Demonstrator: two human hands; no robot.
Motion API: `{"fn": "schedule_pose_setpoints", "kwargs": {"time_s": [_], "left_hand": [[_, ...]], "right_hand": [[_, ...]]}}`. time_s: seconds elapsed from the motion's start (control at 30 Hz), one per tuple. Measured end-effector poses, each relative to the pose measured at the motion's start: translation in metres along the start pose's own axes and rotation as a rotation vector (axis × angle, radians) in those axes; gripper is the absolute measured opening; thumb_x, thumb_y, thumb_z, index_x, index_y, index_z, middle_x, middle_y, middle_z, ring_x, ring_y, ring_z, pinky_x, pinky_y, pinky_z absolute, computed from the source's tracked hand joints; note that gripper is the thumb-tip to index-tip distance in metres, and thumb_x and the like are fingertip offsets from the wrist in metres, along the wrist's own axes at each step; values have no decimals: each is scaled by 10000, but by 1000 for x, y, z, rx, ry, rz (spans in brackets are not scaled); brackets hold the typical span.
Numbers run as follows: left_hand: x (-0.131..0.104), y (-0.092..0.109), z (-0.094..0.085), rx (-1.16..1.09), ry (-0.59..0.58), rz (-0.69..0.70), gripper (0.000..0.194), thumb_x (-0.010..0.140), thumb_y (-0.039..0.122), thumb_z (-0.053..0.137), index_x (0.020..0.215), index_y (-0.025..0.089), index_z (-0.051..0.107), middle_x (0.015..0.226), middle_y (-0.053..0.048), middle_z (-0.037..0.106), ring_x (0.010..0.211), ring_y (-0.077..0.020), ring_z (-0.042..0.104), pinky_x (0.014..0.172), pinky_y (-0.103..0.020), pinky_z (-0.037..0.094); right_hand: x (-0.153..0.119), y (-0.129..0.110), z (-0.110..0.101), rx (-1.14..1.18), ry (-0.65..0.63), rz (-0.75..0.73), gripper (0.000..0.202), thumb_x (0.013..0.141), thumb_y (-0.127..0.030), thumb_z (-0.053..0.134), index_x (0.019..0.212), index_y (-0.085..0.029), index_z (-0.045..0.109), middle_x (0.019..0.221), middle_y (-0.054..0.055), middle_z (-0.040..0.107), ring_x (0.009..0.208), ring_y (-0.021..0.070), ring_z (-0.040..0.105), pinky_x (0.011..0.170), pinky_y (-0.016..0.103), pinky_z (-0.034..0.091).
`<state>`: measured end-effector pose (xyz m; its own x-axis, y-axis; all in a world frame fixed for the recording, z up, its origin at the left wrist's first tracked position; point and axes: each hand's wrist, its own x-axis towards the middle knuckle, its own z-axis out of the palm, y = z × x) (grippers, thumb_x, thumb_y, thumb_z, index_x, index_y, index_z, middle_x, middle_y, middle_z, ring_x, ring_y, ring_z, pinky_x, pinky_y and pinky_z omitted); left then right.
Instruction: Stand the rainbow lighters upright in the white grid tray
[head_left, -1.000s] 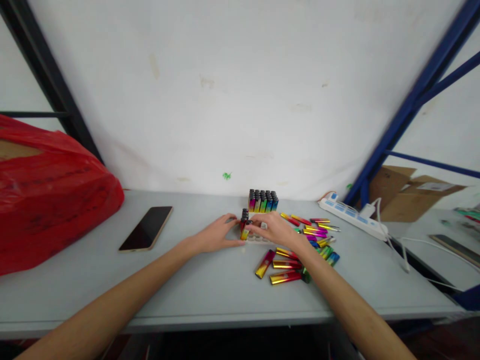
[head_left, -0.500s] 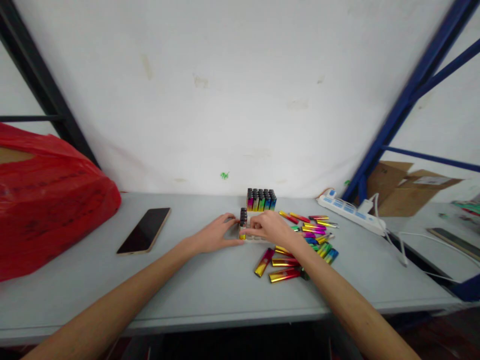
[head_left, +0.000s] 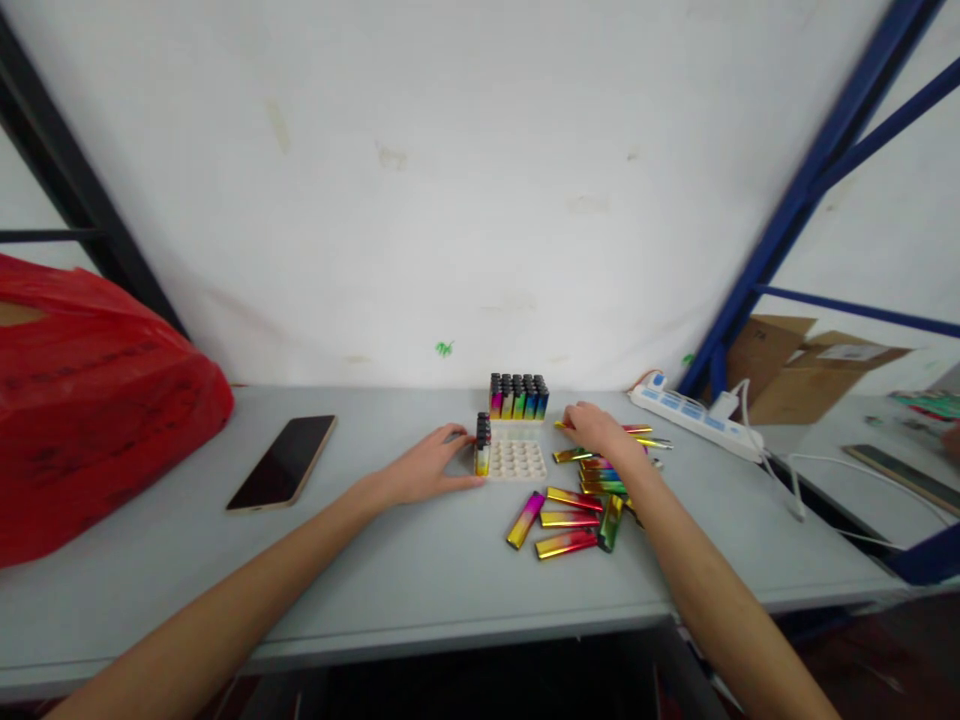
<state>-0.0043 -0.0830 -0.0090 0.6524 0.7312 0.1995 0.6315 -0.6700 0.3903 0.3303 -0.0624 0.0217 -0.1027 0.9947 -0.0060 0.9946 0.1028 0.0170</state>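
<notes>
A white tray with round holes (head_left: 519, 461) lies on the table, with one column of upright black-topped lighters (head_left: 483, 455) along its left side. My left hand (head_left: 427, 466) rests at that side, thumb and fingers apart around the tray's left edge. Behind it stands a full block of upright colourful lighters (head_left: 517, 398). My right hand (head_left: 595, 430) is over the far part of a loose pile of shiny lighters (head_left: 570, 519), its fingers closed down by a yellow one; what they hold, if anything, is hidden.
A phone (head_left: 283, 462) and a red plastic bag (head_left: 97, 410) are on the left. At the right are a white power strip (head_left: 697, 425) with cables, a cardboard box (head_left: 810, 375) and another phone (head_left: 904, 478).
My right hand has moved from the tray to the right, over the loose lighters, uncovering the tray's holes. My left hand has stayed at the tray's left side.
</notes>
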Motion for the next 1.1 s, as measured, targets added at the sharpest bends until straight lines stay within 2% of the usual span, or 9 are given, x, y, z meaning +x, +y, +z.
{"fn": "schedule_pose_setpoints", "kwargs": {"time_s": [0.13, 0.27, 0.37, 0.5, 0.63, 0.77, 0.9, 1.0, 1.1], "left_hand": [[0, 0, 0, 2, -5, -1, 765, 886, 752, 594, 1390, 176, 571, 1471, -162, 521, 1361, -324, 524, 1195, -422, 387], [0, 3, -2, -23, 6, 5, 736, 886, 736, 608, 1384, 195, 576, 1459, -152, 534, 1343, -318, 538, 1182, -425, 401], [0, 5, -2, -32, 3, -4, 734, 884, 727, 617, 1380, 187, 580, 1455, -151, 531, 1352, -314, 526, 1192, -417, 388], [0, 4, -2, -46, 8, -8, 730, 875, 709, 637, 1379, 184, 586, 1448, -148, 534, 1355, -316, 527, 1200, -418, 388], [0, -2, -4, -65, 14, 10, 717, 850, 680, 684, 1368, 191, 604, 1440, -142, 540, 1357, -322, 526, 1212, -438, 387], [0, -8, -6, -72, -10, 25, 714, 847, 641, 712, 1390, 193, 595, 1447, -150, 533, 1371, -329, 512, 1214, -457, 389], [-1, -9, -5, -66, -6, 36, 708, 852, 621, 705, 1391, 178, 588, 1465, -156, 518, 1382, -331, 506, 1217, -459, 386], [-2, -9, -2, -48, 16, 34, 731, 847, 631, 704, 1404, 176, 570, 1473, -156, 515, 1386, -336, 501, 1215, -460, 389], [-2, -8, 0, -41, 17, 16, 754, 841, 652, 705, 1413, 182, 561, 1486, -158, 504, 1397, -344, 486, 1215, -466, 387]], "right_hand": [[2, -9, -1, 7, 34, -19, 336, 1070, -290, 425, 1275, -130, 639, 1184, 200, 729, 1096, 280, 696, 870, 333, 471], [4, -9, -7, 118, 203, -15, 401, 1098, -398, 364, 1292, -178, 638, 1044, 162, 775, 1002, 274, 723, 816, 320, 464], [6, -7, -12, 233, 365, -56, 354, 1074, -417, 439, 1197, -217, 704, 980, 119, 786, 939, 248, 722, 798, 301, 452], [6, -12, -18, 398, 581, -86, 379, 978, -540, 572, 977, -189, 716, 726, 48, 717, 671, 203, 644, 688, 290, 422], [0, -23, -26, 576, 688, -96, 605, 941, -742, 459, 658, -213, 533, 623, 33, 607, 605, 170, 529, 630, 292, 391], [-4, -36, -26, 1003, 464, -248, 618, 963, -779, 326, 780, -222, 521, 674, 18, 610, 642, 164, 564, 641, 285, 453], [-3, -55, -16, 1386, 234, -317, 572, 871, -808, 502, 926, -238, 502, 603, -82, 455, 454, 103, 408, 462, 238, 355], [-4, -67, -9, 1466, 145, -257, 567, 838, -800, 575, 820, -247, 453, 581, -107, 317, 434, 76, 249, 413, 221, 217], [-6, -75, -5, 1478, 92, -175, 635, 866, -848, 460, 682, -245, 389, 542, -82, 275, 448, 87, 221, 425, 244, 186]]}}
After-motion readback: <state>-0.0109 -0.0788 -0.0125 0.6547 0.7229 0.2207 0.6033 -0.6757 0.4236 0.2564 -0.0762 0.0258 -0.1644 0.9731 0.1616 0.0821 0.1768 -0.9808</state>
